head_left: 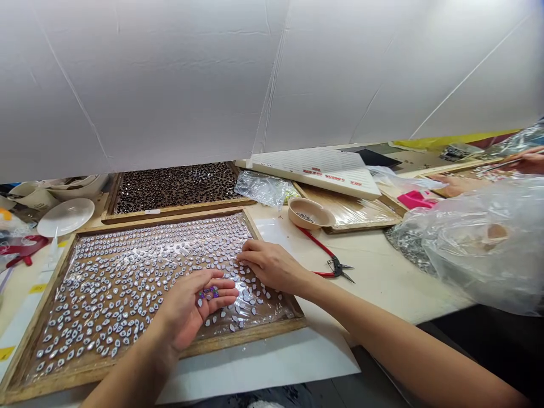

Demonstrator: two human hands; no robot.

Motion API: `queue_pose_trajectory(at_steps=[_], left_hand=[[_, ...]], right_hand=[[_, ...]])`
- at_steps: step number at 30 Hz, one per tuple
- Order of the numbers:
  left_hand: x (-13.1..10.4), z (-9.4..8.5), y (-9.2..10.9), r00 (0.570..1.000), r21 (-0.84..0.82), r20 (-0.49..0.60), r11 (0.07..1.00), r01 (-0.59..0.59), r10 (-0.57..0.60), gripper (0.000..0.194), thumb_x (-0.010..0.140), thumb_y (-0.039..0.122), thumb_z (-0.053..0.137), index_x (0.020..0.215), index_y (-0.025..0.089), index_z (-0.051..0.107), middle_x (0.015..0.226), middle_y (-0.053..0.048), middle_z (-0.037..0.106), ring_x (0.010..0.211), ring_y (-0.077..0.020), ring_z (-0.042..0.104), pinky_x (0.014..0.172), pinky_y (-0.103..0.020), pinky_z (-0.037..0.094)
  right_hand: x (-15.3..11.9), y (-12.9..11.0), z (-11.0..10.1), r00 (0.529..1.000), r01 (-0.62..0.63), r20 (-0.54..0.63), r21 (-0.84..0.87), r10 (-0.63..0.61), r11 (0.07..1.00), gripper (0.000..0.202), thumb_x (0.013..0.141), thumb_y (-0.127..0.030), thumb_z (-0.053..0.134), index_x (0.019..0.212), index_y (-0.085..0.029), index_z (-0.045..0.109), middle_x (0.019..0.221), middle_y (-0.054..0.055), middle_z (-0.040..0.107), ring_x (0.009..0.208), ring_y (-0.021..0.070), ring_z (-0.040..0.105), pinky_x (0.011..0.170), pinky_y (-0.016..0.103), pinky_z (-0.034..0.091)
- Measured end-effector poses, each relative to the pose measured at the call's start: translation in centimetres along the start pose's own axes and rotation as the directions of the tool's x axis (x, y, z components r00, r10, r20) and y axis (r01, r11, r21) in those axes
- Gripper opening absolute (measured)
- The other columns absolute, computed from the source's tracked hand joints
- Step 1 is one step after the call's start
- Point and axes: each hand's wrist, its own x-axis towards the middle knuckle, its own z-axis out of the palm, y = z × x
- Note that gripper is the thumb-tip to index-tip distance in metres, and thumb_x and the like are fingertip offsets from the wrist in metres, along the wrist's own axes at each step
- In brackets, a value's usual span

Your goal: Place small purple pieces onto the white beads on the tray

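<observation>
My left hand [193, 306] is palm up and slightly cupped over a wooden-framed tray [238, 339], fingers reaching to the right. Several small shiny purple stones [208, 293] rest in its palm, with a pale piece beside them. Just above and to the right, my right hand [266, 263] is palm down at the tray's right part. Its thumb and fingertips are pinched together over the pieces; whatever is between them is hidden. Many small white eye-shaped pieces [108, 306] with dark centres cover the tray's plastic film, in tidy rows at the far side and looser at the near side.
Red-handled cutters [335, 267] lie right of the tray, by a beige bowl [311, 212] of small bits. Behind is another tray [178, 187] of dark pieces. A white plate [66, 216] stands left. Clear plastic bags [484, 243] and another person's hands [461, 184] are at right.
</observation>
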Motion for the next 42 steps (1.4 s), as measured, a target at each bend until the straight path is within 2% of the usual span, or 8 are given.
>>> queue_pose_trajectory(at_steps=[4,9,15,22,28,33,37,42], left_hand=[[-0.3,0.3,-0.2,0.999,-0.037,0.007,0.999,0.040,-0.040,0.018,0.085,0.016,0.048,0.091,0.003,0.059,0.091,-0.021,0.067,0.083,-0.0253,0.067,0.084,-0.037,0.052],[-0.6,0.8,-1.0,0.997,-0.153,0.037,0.985,0.075,-0.070,0.023,0.089,0.021,0.045,0.086,0.004,0.061,0.088,-0.018,0.067,0.083,-0.0233,0.066,0.084,-0.036,0.052],[-0.2,1.0,-2.0,0.992,-0.242,0.071,0.962,0.123,-0.109,0.029,0.092,0.026,0.042,0.077,0.009,0.060,0.067,-0.005,0.061,0.053,-0.0091,0.056,0.048,-0.019,0.047],[-0.7,1.5,-1.8,0.990,-0.206,-0.016,0.969,0.135,-0.141,0.031,0.093,0.022,0.039,0.076,0.007,0.060,0.064,-0.006,0.061,0.055,-0.0101,0.056,0.056,-0.024,0.050],[-0.4,1.1,-1.8,0.998,-0.183,0.031,0.981,0.065,-0.060,0.028,0.092,0.020,0.041,0.079,0.007,0.062,0.072,-0.007,0.063,0.060,-0.0104,0.058,0.060,-0.025,0.053],[-0.1,0.6,-1.2,0.998,0.011,0.055,1.000,0.017,-0.017,0.015,0.077,-0.002,0.050,0.086,0.005,0.061,0.087,-0.014,0.066,0.078,-0.0165,0.066,0.077,-0.027,0.053],[-0.1,0.7,-0.6,1.000,0.075,-0.030,0.997,0.012,-0.010,0.024,0.076,-0.007,0.046,0.094,0.004,0.057,0.092,-0.017,0.066,0.082,-0.0176,0.067,0.081,-0.026,0.053],[0.0,0.6,-0.5,0.999,0.110,-0.015,0.993,0.033,-0.031,0.021,0.079,-0.003,0.047,0.098,0.004,0.054,0.091,-0.016,0.066,0.075,-0.0156,0.067,0.072,-0.022,0.054]], right_hand=[[0.2,0.4,0.0,1.000,0.030,-0.001,-0.001,-0.030,1.000,0.026,0.082,-0.006,0.045,0.088,-0.017,0.068,0.085,0.006,0.059,0.073,0.0153,0.053,0.065,0.027,0.041],[-0.6,-2.7,-0.9,0.974,0.112,-0.215,0.174,-0.073,0.978,0.024,0.085,-0.011,0.043,0.092,-0.016,0.065,0.081,0.007,0.058,0.072,0.0155,0.052,0.061,0.026,0.040],[-0.2,-8.5,-1.2,0.963,0.268,-0.044,0.218,-0.265,0.938,0.007,0.078,-0.017,0.057,0.080,-0.015,0.063,0.084,0.006,0.061,0.076,0.0165,0.050,0.068,0.029,0.040],[0.2,-7.6,0.1,0.969,0.245,-0.045,0.304,-0.243,0.920,0.005,0.071,-0.016,0.062,0.075,-0.016,0.060,0.077,0.002,0.057,0.068,0.0133,0.046,0.058,0.025,0.035],[-0.3,-7.9,-0.9,0.978,0.187,-0.164,0.449,-0.126,0.874,0.013,0.080,-0.010,0.049,0.083,-0.016,0.060,0.080,0.004,0.059,0.074,0.0138,0.052,0.066,0.025,0.042],[-0.6,-4.5,-2.1,0.957,-0.027,-0.219,0.592,0.193,0.806,0.012,0.078,-0.012,0.051,0.081,-0.018,0.061,0.075,0.001,0.064,0.070,0.0127,0.057,0.064,0.025,0.045],[-1.0,-0.3,-2.1,0.902,-0.265,-0.127,0.591,0.412,0.762,0.010,0.075,-0.019,0.053,0.078,-0.018,0.062,0.075,0.002,0.065,0.070,0.0145,0.058,0.064,0.028,0.046],[-1.0,2.0,-1.6,0.860,-0.392,-0.050,0.574,0.509,0.719,0.012,0.074,-0.020,0.053,0.075,-0.018,0.065,0.073,0.001,0.066,0.067,0.0146,0.058,0.063,0.028,0.046]])
